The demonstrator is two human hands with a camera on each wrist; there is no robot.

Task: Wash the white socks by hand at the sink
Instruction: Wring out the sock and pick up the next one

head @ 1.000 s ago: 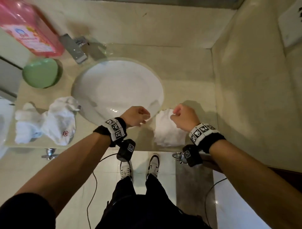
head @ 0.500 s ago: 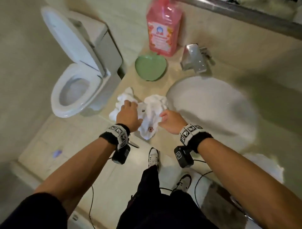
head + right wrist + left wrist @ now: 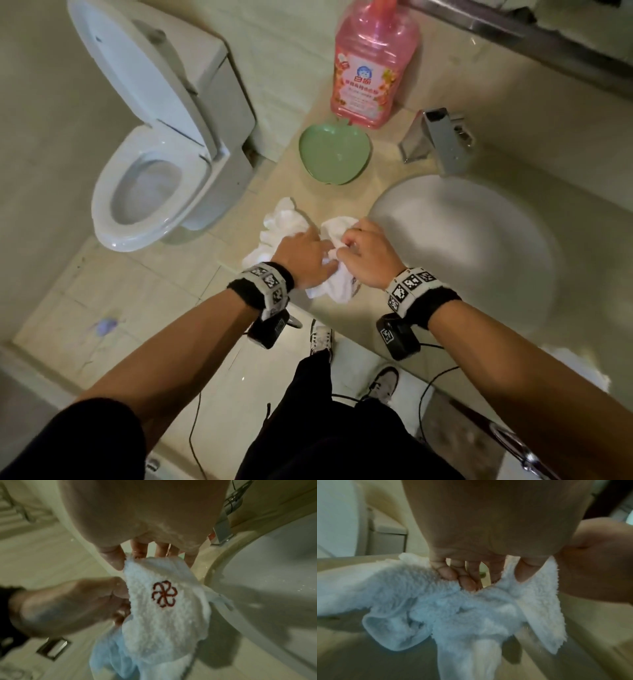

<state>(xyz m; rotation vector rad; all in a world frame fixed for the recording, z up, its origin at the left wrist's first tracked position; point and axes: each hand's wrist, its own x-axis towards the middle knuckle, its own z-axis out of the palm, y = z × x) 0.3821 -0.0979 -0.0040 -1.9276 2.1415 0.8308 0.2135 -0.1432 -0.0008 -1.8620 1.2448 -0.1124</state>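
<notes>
Nearest the viewer, below the counter edge, the person's two shoes stand on the tiled floor. On the front strip of the counter, just left of the sink, lies the heap of white socks, and both hands are on it. Beyond the heap, further from the sink's left rim, a green dish sits on the counter, and behind that stands a pink detergent bottle. A chrome tap rises at the sink's back rim. Off the counter, well to the left of the sink, is a toilet with its lid raised. More white cloth shows at the sink's near right side, half hidden by the right forearm.

The socks are fluffy terry, crumpled and overlapping; one bears a red flower emblem, and the wrist views show a pale blue tint in the lower folds.

The left hand covers the middle of the heap, its fingers curled down into the pile with cloth caught between them. The right hand is beside it, close enough to touch, thumb and fingertips pinching the top edge of the emblem sock, which hangs from that grip just short of the sink's rim
</notes>
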